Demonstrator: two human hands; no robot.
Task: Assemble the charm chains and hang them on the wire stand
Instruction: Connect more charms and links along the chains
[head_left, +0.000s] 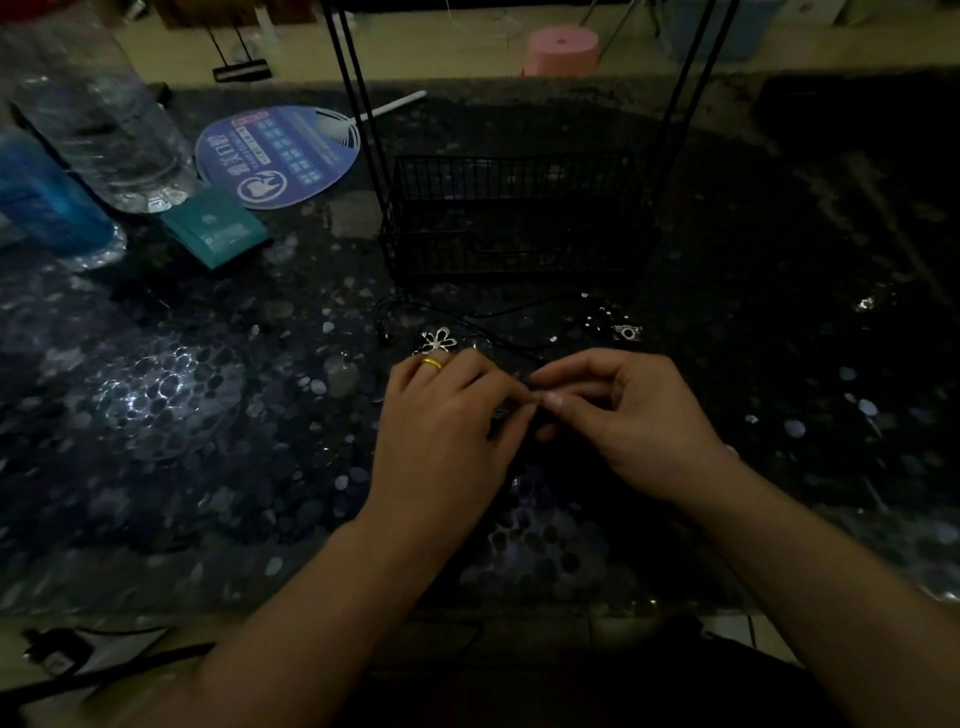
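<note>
With both the left hand and right hand pinched fingertip to fingertip on something tiny and too dark to identify, the join is probably best worked low over the counter, near the flower charm and wire stand.

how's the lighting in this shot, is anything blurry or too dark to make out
Head view: dim overall; the table shows only patchy glare. The clear bottle at far left is smeared by blur. Left hand and right hand are readable, but whatever their fingertips pinch is lost in shadow. The wire stand barely separates from the dark top.
</note>
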